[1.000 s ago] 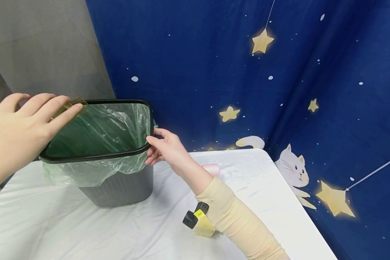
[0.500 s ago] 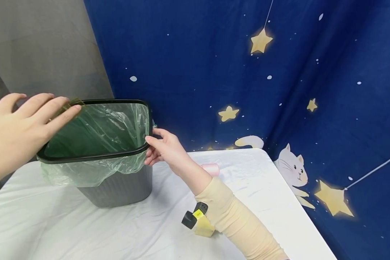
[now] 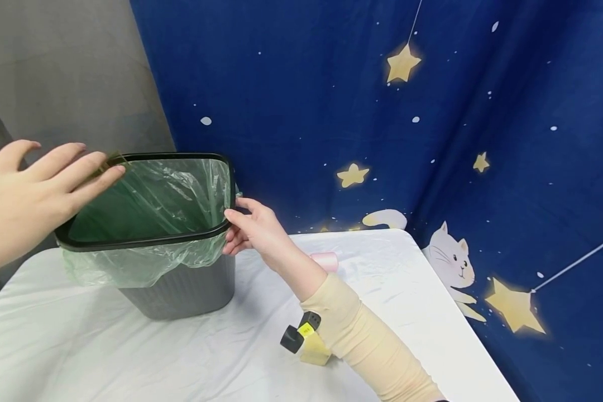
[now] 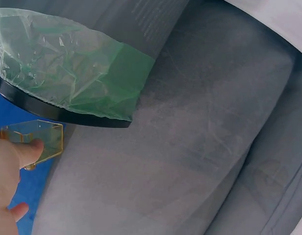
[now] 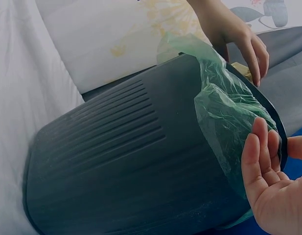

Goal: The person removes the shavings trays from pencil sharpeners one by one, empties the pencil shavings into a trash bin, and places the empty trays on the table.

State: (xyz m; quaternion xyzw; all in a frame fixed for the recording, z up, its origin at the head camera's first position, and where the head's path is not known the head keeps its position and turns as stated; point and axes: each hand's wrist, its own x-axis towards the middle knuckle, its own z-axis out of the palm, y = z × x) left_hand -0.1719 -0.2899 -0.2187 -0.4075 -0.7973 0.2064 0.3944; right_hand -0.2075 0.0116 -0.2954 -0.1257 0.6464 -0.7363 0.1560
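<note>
A grey ribbed waste bin stands on the white-covered table, lined with a thin green plastic bag. The bag folds out under the bin's black rim. Over the bin's left side, my left hand holds a small see-through amber plastic box, mostly hidden behind the fingers in the head view. The left thumb lies against the box in the left wrist view. At the bin's right side, my right hand pinches the rim, thumb on the top edge and fingers below against the bag.
A pink cylinder lies on the table behind the right forearm. Below the sleeve are a black wrist camera and a pale yellow block-like thing. A dark blue star-patterned curtain hangs behind the table.
My left hand has shifted very slightly left, still holding the box above the bin. The right hand's grip on the rim is unchanged. The whole head view has drifted slightly.
</note>
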